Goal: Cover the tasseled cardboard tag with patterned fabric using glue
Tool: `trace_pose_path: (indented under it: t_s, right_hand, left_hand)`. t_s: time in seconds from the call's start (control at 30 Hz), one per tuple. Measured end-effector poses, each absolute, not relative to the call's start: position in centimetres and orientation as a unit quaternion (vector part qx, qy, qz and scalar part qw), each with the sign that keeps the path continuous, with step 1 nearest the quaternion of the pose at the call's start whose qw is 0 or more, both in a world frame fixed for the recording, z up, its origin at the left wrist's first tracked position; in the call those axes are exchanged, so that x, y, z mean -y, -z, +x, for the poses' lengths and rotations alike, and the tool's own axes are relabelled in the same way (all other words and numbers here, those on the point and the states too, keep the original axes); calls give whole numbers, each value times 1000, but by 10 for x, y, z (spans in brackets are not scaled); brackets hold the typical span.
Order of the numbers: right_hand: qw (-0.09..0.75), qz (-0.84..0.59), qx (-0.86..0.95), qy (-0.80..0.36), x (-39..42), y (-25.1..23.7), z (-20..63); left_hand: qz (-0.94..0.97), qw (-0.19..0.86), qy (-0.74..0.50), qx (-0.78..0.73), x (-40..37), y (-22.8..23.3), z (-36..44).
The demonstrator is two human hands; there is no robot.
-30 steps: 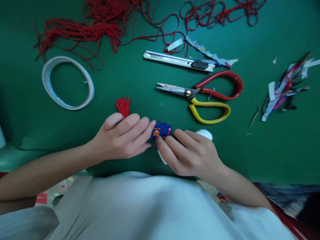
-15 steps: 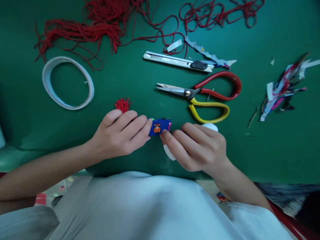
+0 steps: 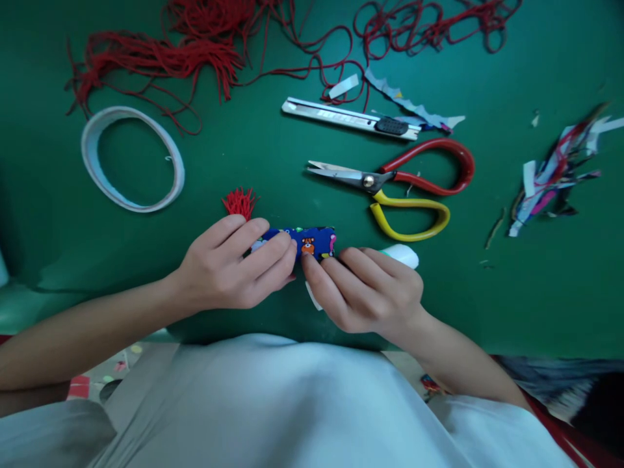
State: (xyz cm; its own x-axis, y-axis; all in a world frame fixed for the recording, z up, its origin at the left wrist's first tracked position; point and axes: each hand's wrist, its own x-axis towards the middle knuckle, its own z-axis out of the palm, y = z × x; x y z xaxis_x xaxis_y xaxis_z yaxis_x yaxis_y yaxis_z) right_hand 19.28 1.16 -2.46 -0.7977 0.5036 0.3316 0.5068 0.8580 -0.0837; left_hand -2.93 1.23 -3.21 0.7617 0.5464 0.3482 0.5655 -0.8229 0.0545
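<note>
Between my two hands lies a small blue printed strip [image 3: 319, 239] with an orange bear figure on it; part of it is under my fingers. My left hand [image 3: 238, 266] is closed around its left part. From behind that hand's knuckles a red tassel [image 3: 240, 203] sticks up. My right hand [image 3: 373, 289] pinches the strip's lower edge near the bear. A white flat piece [image 3: 314, 297] shows below the right fingers, mostly hidden. Beyond the right knuckles lies a white rounded object with a bit of green [image 3: 403, 255], partly covered.
Scissors [image 3: 369, 182] with one red and one yellow handle lie beyond my hands, with a box cutter [image 3: 336, 116] behind them. A tape roll [image 3: 88, 159] is at left. Red cords [image 3: 146, 55] tangle at the back. Scraps [image 3: 541, 182] lie at right on the green table [image 3: 478, 299].
My right hand has shifted left along the strip's lower edge. More of the blue strip shows between and above my left fingers. My left hand stays nearly in place.
</note>
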Motion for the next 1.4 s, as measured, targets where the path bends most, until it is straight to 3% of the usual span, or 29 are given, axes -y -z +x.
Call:
trace_pose_path:
  t_s: [0.47, 0.73, 1.03, 1.4]
  right_hand:
    - [207, -277, 938, 10, -16, 19, 201]
    - [220, -276, 936, -11, -15, 13, 205]
    - [151, -261, 953, -15, -12, 19, 201]
    - [116, -239, 964, -32, -11, 20, 199]
  left_hand:
    - [-948, 44, 196, 246, -18, 27, -24]
    - [-928, 40, 159, 333, -14, 21, -24]
    - [-901, -63, 140, 405, 4, 16, -21]
    - [-920, -62, 114, 371, -4, 23, -23]
